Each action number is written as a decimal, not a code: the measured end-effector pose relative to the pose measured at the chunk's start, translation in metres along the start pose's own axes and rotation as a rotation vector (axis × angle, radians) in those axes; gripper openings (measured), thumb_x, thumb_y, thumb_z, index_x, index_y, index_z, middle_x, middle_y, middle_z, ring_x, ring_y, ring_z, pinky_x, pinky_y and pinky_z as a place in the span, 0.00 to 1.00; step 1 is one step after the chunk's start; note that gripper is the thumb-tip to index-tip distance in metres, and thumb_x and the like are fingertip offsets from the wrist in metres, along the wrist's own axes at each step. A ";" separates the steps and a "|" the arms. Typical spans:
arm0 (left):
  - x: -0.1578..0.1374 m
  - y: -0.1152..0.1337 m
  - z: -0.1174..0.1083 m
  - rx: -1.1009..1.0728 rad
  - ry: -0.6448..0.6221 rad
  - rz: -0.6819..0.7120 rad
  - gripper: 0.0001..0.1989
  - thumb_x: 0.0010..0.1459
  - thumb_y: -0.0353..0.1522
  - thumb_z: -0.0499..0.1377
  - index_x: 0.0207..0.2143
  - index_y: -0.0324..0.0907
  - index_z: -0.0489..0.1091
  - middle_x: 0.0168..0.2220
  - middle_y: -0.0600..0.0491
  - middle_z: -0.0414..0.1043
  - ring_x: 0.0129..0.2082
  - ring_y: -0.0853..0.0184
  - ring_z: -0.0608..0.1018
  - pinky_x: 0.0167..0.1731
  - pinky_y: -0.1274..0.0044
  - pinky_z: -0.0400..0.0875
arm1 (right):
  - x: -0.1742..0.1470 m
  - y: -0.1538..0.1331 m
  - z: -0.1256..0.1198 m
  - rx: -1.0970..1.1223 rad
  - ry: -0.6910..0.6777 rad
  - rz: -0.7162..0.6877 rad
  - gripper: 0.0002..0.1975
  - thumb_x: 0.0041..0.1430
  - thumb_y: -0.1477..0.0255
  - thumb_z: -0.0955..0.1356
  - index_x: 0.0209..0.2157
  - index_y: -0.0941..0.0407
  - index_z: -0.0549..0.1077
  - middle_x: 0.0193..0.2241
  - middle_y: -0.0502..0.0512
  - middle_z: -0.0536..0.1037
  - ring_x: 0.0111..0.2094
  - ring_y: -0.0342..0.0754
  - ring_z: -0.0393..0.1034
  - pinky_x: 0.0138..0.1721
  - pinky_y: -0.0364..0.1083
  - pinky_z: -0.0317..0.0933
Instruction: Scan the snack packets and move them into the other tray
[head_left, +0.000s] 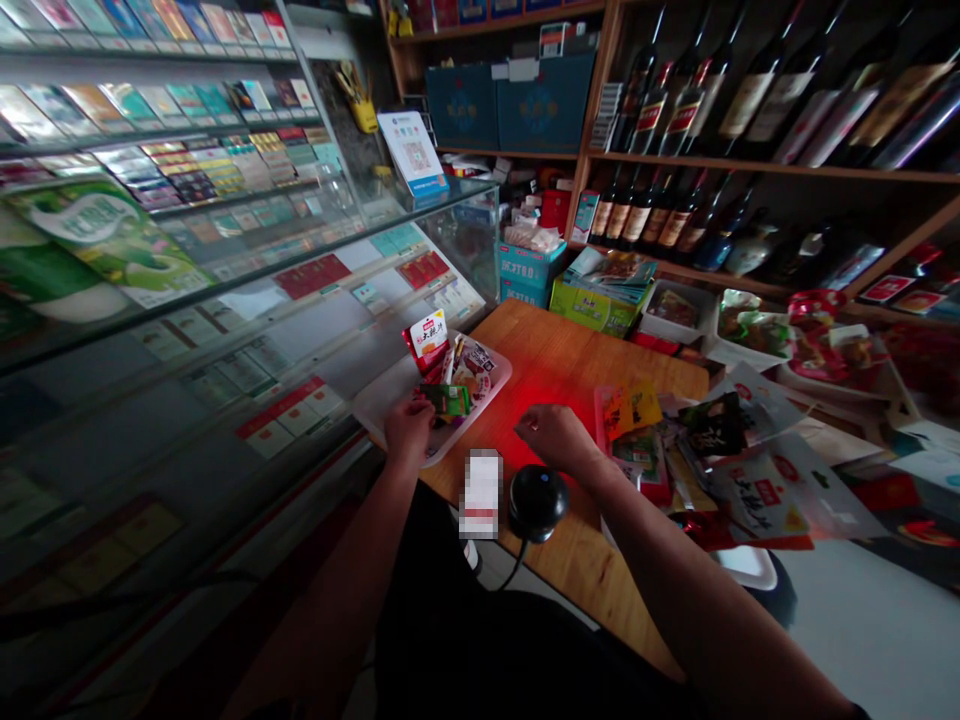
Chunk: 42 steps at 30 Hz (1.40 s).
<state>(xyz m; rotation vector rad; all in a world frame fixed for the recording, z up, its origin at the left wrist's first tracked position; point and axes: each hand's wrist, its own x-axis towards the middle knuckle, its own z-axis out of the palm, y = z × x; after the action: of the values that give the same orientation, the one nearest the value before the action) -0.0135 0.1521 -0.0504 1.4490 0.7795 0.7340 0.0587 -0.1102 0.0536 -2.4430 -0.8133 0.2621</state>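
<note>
To my left I see a long glass case (187, 300) stacked with flat packs on several shelves, and to my right wooden shelves (750, 165) lined with dark bottles (675, 110). Between them lies the wooden tabletop (570, 360), with a red glow falling on its middle. On its right side sits a heap of snack bags (742, 450), some printed in white and red, one orange packet (631, 408) near its front. At the left edge of the tabletop, against the case, rests a white tray (491, 395) filled with small packets, a red-and-white pack (426, 338) standing up at its far end. A black round scanner (538, 500) sits on the near edge of the tabletop, its cable dropping down, with a small white box (481, 492) just beside it on the left. My left hand (409, 428) is over the near part of the tray, fingers curled down onto a green packet (446, 400); I cannot tell whether it is actually pinched. My right hand (551, 435) hovers over the bare wood just beyond the scanner, loosely closed, fingers bent inward, holding nothing that I can see.
</note>
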 end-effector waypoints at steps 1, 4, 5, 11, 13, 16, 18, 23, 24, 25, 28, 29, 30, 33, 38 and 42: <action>-0.002 0.006 -0.001 -0.039 -0.001 0.022 0.12 0.44 0.35 0.66 0.32 0.38 0.74 0.30 0.53 0.76 0.26 0.69 0.76 0.29 0.77 0.72 | -0.001 0.000 0.001 0.045 0.012 -0.010 0.11 0.59 0.69 0.67 0.35 0.56 0.82 0.34 0.57 0.83 0.36 0.49 0.78 0.36 0.43 0.62; -0.013 0.031 -0.004 -0.101 -0.068 0.117 0.15 0.44 0.36 0.69 0.34 0.39 0.74 0.32 0.52 0.77 0.29 0.67 0.78 0.33 0.75 0.75 | -0.003 0.000 0.002 0.183 0.071 -0.046 0.10 0.59 0.69 0.68 0.35 0.57 0.82 0.32 0.55 0.83 0.33 0.48 0.77 0.34 0.42 0.62; -0.018 0.041 -0.004 -0.081 -0.106 0.154 0.15 0.45 0.37 0.69 0.35 0.39 0.75 0.32 0.51 0.77 0.29 0.67 0.78 0.33 0.75 0.75 | -0.004 -0.001 0.001 0.223 0.104 -0.053 0.09 0.59 0.69 0.69 0.35 0.57 0.82 0.32 0.55 0.83 0.33 0.47 0.77 0.34 0.42 0.62; -0.053 0.093 0.009 0.021 -0.337 0.252 0.14 0.51 0.36 0.68 0.39 0.40 0.75 0.35 0.51 0.78 0.31 0.66 0.79 0.32 0.76 0.74 | -0.015 -0.003 -0.005 0.389 0.287 -0.047 0.11 0.59 0.67 0.69 0.40 0.57 0.80 0.34 0.54 0.82 0.34 0.46 0.75 0.36 0.43 0.62; -0.062 0.101 0.017 0.031 -0.418 0.255 0.14 0.52 0.36 0.67 0.40 0.40 0.74 0.36 0.50 0.78 0.33 0.65 0.80 0.34 0.75 0.75 | -0.019 0.000 -0.006 0.488 0.270 -0.074 0.13 0.59 0.65 0.69 0.41 0.57 0.80 0.34 0.54 0.82 0.34 0.46 0.74 0.36 0.43 0.63; -0.073 0.103 0.030 0.038 -0.515 0.288 0.14 0.54 0.36 0.66 0.42 0.41 0.74 0.40 0.49 0.79 0.39 0.63 0.81 0.41 0.72 0.75 | -0.026 0.008 -0.006 0.665 0.187 -0.090 0.15 0.61 0.63 0.68 0.42 0.57 0.80 0.34 0.53 0.81 0.33 0.46 0.74 0.35 0.43 0.64; -0.079 0.102 0.038 0.034 -0.547 0.309 0.15 0.55 0.35 0.66 0.45 0.41 0.73 0.43 0.49 0.78 0.42 0.63 0.80 0.45 0.71 0.75 | -0.029 0.014 -0.005 0.732 0.177 -0.071 0.15 0.61 0.62 0.67 0.38 0.58 0.80 0.31 0.53 0.80 0.31 0.45 0.72 0.33 0.42 0.63; -0.105 0.099 0.056 -0.055 -0.598 0.157 0.22 0.55 0.39 0.67 0.50 0.43 0.71 0.45 0.48 0.79 0.43 0.61 0.81 0.42 0.71 0.75 | -0.033 0.027 -0.002 0.857 0.304 0.044 0.16 0.58 0.60 0.68 0.31 0.60 0.78 0.26 0.51 0.76 0.27 0.44 0.66 0.30 0.42 0.59; -0.110 0.098 0.058 -0.065 -0.628 0.104 0.22 0.55 0.41 0.67 0.50 0.43 0.72 0.45 0.47 0.79 0.44 0.60 0.81 0.41 0.72 0.75 | -0.033 0.029 -0.001 0.886 0.328 0.067 0.16 0.57 0.60 0.68 0.31 0.60 0.78 0.26 0.51 0.75 0.28 0.44 0.66 0.30 0.42 0.59; -0.115 0.096 0.060 -0.066 -0.652 0.054 0.21 0.55 0.42 0.67 0.48 0.43 0.73 0.45 0.47 0.79 0.43 0.59 0.81 0.39 0.72 0.75 | -0.033 0.031 -0.001 0.909 0.344 0.085 0.16 0.56 0.59 0.68 0.31 0.60 0.77 0.25 0.51 0.75 0.28 0.44 0.66 0.30 0.42 0.59; -0.123 0.087 0.065 -0.038 -0.644 -0.045 0.18 0.53 0.45 0.68 0.39 0.42 0.75 0.39 0.49 0.80 0.36 0.61 0.81 0.32 0.75 0.72 | -0.036 0.036 0.000 0.910 0.312 0.107 0.16 0.55 0.59 0.67 0.30 0.59 0.75 0.26 0.51 0.74 0.28 0.44 0.65 0.30 0.41 0.59; -0.123 0.084 0.066 -0.023 -0.628 -0.049 0.18 0.52 0.45 0.68 0.37 0.41 0.75 0.37 0.50 0.80 0.33 0.62 0.80 0.31 0.75 0.71 | -0.037 0.038 0.001 0.889 0.282 0.115 0.16 0.56 0.59 0.66 0.30 0.58 0.75 0.26 0.51 0.74 0.28 0.44 0.65 0.30 0.41 0.59; -0.122 0.081 0.067 -0.008 -0.620 -0.039 0.18 0.51 0.45 0.68 0.36 0.41 0.75 0.35 0.51 0.79 0.32 0.63 0.79 0.30 0.76 0.70 | -0.038 0.040 0.002 0.866 0.252 0.126 0.16 0.56 0.59 0.65 0.30 0.58 0.74 0.25 0.51 0.73 0.27 0.44 0.65 0.29 0.41 0.59; -0.113 0.075 0.071 0.047 -0.654 0.049 0.16 0.54 0.45 0.66 0.36 0.41 0.75 0.33 0.52 0.77 0.32 0.65 0.77 0.31 0.76 0.68 | -0.039 0.048 0.005 0.812 0.194 0.156 0.15 0.56 0.60 0.63 0.29 0.58 0.74 0.25 0.51 0.73 0.28 0.44 0.66 0.30 0.41 0.59; -0.103 0.073 0.076 0.226 -0.665 0.219 0.16 0.58 0.46 0.62 0.35 0.42 0.76 0.27 0.55 0.71 0.27 0.67 0.70 0.29 0.78 0.61 | -0.035 0.062 0.011 0.644 0.216 0.122 0.17 0.58 0.62 0.62 0.29 0.59 0.76 0.26 0.51 0.75 0.30 0.45 0.67 0.31 0.41 0.59; -0.100 0.068 0.080 0.301 -0.674 0.301 0.15 0.59 0.45 0.60 0.34 0.42 0.75 0.28 0.55 0.71 0.27 0.67 0.69 0.29 0.78 0.60 | -0.034 0.068 0.015 0.519 0.260 0.108 0.17 0.60 0.64 0.62 0.31 0.59 0.78 0.25 0.50 0.75 0.29 0.44 0.67 0.31 0.41 0.57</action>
<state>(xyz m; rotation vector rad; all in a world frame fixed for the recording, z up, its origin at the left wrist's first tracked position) -0.0016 0.0245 0.0169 1.9607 0.1499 0.3059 0.0601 -0.1697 0.0040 -1.9782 -0.4325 0.1642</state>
